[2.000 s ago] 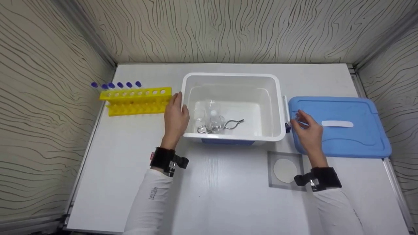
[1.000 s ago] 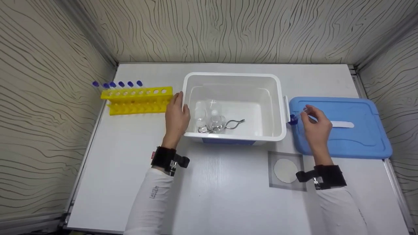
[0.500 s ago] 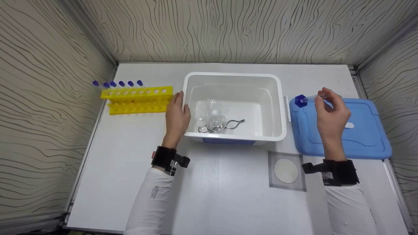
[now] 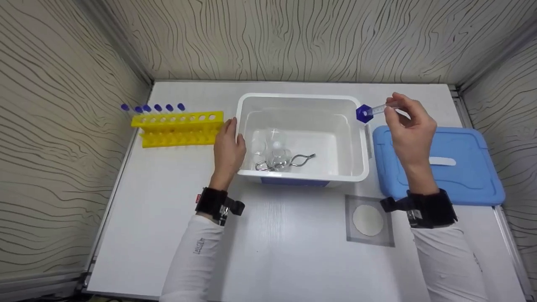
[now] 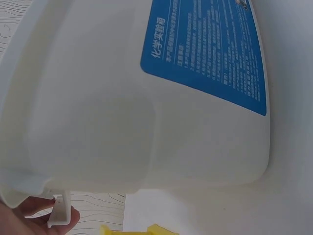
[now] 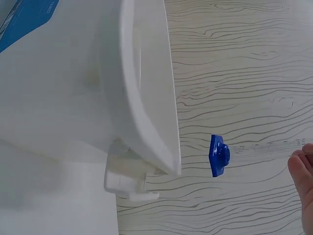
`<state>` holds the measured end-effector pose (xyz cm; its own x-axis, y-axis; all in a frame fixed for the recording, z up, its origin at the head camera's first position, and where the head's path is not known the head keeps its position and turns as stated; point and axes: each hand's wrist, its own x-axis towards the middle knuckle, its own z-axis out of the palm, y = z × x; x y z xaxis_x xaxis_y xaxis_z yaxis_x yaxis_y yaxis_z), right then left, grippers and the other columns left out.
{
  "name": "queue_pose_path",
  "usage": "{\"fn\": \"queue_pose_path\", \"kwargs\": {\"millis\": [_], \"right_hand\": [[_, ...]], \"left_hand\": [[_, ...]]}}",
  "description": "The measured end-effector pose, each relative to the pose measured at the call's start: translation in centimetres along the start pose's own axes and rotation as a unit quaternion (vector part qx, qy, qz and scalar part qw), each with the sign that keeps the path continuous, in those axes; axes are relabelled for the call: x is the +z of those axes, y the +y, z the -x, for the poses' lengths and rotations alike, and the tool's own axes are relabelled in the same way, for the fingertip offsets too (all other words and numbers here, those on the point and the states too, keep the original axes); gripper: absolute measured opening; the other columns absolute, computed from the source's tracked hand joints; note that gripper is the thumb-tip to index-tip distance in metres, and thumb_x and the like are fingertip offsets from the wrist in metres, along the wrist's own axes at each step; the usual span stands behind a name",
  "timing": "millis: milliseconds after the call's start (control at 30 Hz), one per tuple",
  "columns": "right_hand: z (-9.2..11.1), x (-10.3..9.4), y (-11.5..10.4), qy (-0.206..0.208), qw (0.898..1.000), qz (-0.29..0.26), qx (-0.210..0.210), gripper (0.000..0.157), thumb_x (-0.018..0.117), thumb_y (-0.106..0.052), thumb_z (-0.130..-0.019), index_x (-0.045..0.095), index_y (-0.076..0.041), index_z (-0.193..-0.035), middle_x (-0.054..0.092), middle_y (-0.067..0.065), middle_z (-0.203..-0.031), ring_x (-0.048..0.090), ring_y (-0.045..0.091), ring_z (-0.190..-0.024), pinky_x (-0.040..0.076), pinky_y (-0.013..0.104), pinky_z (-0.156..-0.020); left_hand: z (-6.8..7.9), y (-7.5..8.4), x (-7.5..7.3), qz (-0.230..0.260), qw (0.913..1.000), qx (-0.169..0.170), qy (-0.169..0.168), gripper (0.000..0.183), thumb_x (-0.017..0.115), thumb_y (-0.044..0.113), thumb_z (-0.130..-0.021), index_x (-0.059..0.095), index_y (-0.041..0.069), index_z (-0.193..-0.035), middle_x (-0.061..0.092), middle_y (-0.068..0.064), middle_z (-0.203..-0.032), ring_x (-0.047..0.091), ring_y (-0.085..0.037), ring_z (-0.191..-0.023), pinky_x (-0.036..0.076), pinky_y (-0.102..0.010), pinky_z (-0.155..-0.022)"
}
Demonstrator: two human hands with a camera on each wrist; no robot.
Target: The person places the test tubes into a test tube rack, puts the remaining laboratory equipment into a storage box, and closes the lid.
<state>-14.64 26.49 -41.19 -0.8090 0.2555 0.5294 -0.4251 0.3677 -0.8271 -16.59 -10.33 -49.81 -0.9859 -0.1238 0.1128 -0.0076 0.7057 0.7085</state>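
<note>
My right hand (image 4: 413, 130) pinches the upper end of a clear graduated cylinder (image 4: 379, 110) with a blue hexagonal base. The cylinder lies nearly level, its base pointing left over the right rim of the white plastic tub (image 4: 300, 178). In the right wrist view, the scale on the graduated cylinder (image 6: 264, 148) is visible, and the base hangs beyond the tub's rim. My left hand (image 4: 228, 153) rests against the tub's left side with fingers mostly straight. The left wrist view shows its fingers by a white side latch (image 5: 60, 210). Clear glassware (image 4: 278, 159) and metal tongs (image 4: 303, 158) lie inside the tub.
A yellow test tube rack (image 4: 181, 140) with several purple-capped tubes stands left of the tub. On the right lies a blue lid (image 4: 461, 180) with a white handle. A grey square mesh (image 4: 350, 233) with a pale round centre lies in front.
My right hand has lifted the graduated cylinder from beside the tub's right side, up and to the right, then back left to the rim. The left hand has stayed put.
</note>
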Motion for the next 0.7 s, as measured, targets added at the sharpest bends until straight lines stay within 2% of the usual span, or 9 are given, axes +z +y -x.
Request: {"fn": "queue_pose_path", "kwargs": {"millis": [167, 400, 500, 567, 700], "right_hand": [[-0.4, 0.9, 0.0, -0.05, 0.999, 0.014, -0.011, 0.029, 0.064, 0.001, -0.09, 0.068, 0.003, -0.12, 0.069, -0.012, -0.102, 0.067, 0.005, -0.1, 0.054, 0.011, -0.086], [-0.4, 2.2, 0.7, -0.118, 0.991, 0.054, -0.01, 0.033, 0.063, 0.001, -0.091, 0.066, 0.004, -0.124, 0.072, 0.019, -0.104, 0.065, -0.007, -0.101, 0.052, 0.007, -0.086], [-0.4, 2.9, 1.4, -0.148, 0.986, 0.073, -0.016, 0.034, 0.062, 0.001, -0.092, 0.064, 0.004, -0.125, 0.071, 0.021, -0.103, 0.063, -0.01, -0.102, 0.051, 0.005, -0.086], [-0.4, 3.2, 1.8, -0.165, 0.983, 0.083, -0.014, 0.034, 0.062, 0.001, -0.092, 0.064, 0.003, -0.125, 0.07, 0.02, -0.103, 0.064, -0.007, -0.102, 0.05, 0.004, -0.085], [-0.3, 3.6, 2.4, -0.194, 0.975, 0.111, -0.005, 0.033, 0.061, 0.001, -0.092, 0.064, 0.002, -0.125, 0.071, 0.019, -0.108, 0.069, 0.015, -0.106, 0.05, 0.003, -0.085]], "left_hand": [[0.1, -0.2, 0.0, 0.004, 0.9999, 0.012, 0.01, 0.049, 0.051, 0.008, -0.098, 0.045, 0.0, -0.147, 0.047, -0.025, -0.149, 0.047, -0.039, -0.138, 0.036, -0.048, -0.119], [0.0, -0.1, 0.1, 0.0, 1.0, 0.007, 0.004, 0.05, 0.05, 0.01, -0.099, 0.044, 0.001, -0.147, 0.046, -0.024, -0.15, 0.046, -0.038, -0.139, 0.035, -0.048, -0.12], [-0.1, -0.1, 0.1, 0.002, 1.0, 0.005, 0.006, 0.05, 0.051, 0.01, -0.099, 0.044, 0.001, -0.147, 0.046, -0.024, -0.15, 0.046, -0.038, -0.139, 0.035, -0.048, -0.12], [-0.1, -0.1, 0.1, 0.003, 1.0, 0.004, 0.006, 0.05, 0.051, 0.01, -0.099, 0.044, 0.001, -0.147, 0.046, -0.024, -0.15, 0.046, -0.038, -0.139, 0.035, -0.048, -0.12], [-0.1, -0.1, 0.1, 0.002, 1.0, 0.001, 0.005, 0.05, 0.051, 0.009, -0.098, 0.045, 0.002, -0.147, 0.046, -0.024, -0.15, 0.046, -0.038, -0.139, 0.036, -0.048, -0.12]]}}
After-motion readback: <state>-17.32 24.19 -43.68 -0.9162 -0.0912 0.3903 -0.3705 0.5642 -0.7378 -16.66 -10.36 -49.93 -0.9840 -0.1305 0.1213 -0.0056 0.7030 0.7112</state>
